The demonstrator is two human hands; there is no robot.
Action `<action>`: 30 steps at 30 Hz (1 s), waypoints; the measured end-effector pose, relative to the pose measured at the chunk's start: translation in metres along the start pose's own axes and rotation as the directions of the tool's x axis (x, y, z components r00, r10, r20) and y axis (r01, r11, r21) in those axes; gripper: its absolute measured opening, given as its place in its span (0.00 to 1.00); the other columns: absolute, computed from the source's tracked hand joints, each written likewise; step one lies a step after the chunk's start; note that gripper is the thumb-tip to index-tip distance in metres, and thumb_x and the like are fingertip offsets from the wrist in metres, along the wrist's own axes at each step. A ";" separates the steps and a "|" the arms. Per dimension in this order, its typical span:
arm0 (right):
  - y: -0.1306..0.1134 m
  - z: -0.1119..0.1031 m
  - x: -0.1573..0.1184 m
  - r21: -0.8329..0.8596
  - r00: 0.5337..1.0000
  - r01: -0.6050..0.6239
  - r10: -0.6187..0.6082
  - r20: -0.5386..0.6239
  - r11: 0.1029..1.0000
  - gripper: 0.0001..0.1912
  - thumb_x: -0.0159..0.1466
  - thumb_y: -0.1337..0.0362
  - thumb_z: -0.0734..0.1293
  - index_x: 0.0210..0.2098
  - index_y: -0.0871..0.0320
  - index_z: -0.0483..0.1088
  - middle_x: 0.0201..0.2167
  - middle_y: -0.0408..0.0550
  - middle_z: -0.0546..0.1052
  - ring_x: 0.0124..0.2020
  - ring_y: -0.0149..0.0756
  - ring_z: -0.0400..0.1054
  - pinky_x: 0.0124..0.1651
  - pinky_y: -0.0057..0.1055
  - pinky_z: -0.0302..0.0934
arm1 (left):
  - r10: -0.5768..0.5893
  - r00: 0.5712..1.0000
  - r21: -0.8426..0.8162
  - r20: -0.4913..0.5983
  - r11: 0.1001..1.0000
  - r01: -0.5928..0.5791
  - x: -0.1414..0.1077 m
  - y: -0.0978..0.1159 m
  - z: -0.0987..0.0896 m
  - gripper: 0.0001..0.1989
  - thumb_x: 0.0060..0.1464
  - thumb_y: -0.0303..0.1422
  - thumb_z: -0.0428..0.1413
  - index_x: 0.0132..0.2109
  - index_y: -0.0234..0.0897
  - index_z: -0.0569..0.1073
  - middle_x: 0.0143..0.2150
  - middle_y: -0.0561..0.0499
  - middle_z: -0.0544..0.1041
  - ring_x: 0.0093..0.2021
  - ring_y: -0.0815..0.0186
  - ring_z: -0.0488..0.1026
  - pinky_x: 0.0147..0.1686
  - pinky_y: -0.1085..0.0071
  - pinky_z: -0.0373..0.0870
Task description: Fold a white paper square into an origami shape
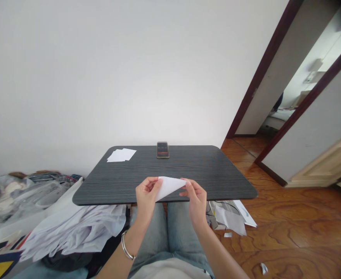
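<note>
Head view: both hands are raised just above the near edge of the dark table [187, 166], holding a folded white paper [170, 185] between them. The left hand [146, 195] pinches the paper's left end between thumb and fingers; the right hand [196, 197] pinches the right corner the same way. The paper hangs in the air, clear of the tabletop. It looks thin, light and limp, likely to crease or tear under a hard pull, so a gentle pinch at the edges and along the fold suits it best. A silver bangle [126, 248] sits on the left wrist.

At the far left of the table lies a small stack of white sheets [121, 155], and a phone [162, 150] stands at the far edge, both well apart from the hands. Loose crumpled papers [77, 228] pile on the floor to the left, more papers [231, 217] to the right. Nothing lies between the hands and the tabletop.
</note>
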State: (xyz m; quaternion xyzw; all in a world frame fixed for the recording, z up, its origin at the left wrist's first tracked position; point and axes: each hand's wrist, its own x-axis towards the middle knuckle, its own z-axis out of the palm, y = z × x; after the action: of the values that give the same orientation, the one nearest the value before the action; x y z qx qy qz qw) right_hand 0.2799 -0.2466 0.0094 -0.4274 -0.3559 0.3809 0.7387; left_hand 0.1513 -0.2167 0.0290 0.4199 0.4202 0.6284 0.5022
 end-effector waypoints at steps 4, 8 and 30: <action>0.000 0.000 0.003 -0.068 0.999 -0.025 0.027 0.031 0.997 0.11 0.53 0.58 0.70 0.23 0.60 0.71 0.18 0.42 0.73 0.21 0.29 0.67 0.21 0.22 0.59 | 0.015 1.000 0.013 0.020 1.000 -0.015 0.000 0.001 0.001 0.12 0.38 0.35 0.63 0.29 0.32 0.73 0.26 0.50 0.77 0.26 0.69 0.71 0.26 0.76 0.65; 0.000 0.000 0.003 -0.085 1.000 -0.030 0.031 0.005 0.996 0.13 0.53 0.57 0.69 0.22 0.61 0.70 0.17 0.44 0.73 0.21 0.31 0.67 0.21 0.23 0.59 | -0.046 0.995 -0.014 0.091 0.999 0.048 0.000 0.004 0.001 0.15 0.36 0.35 0.64 0.33 0.32 0.73 0.29 0.48 0.78 0.28 0.67 0.73 0.27 0.76 0.66; 0.003 0.002 0.006 -0.071 0.998 -0.062 0.059 -0.038 0.996 0.13 0.49 0.55 0.71 0.21 0.60 0.71 0.19 0.43 0.73 0.21 0.29 0.66 0.22 0.24 0.61 | -0.039 0.970 0.231 0.238 0.973 -0.018 0.002 -0.007 -0.003 0.14 0.40 0.38 0.62 0.30 0.30 0.76 0.24 0.51 0.75 0.25 0.68 0.68 0.26 0.75 0.62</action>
State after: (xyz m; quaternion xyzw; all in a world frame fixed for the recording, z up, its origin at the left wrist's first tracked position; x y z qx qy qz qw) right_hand 0.2803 -0.2399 0.0085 -0.4708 -0.3431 0.3823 0.7172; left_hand 0.1497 -0.2137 0.0217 0.5465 0.4287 0.5167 0.5006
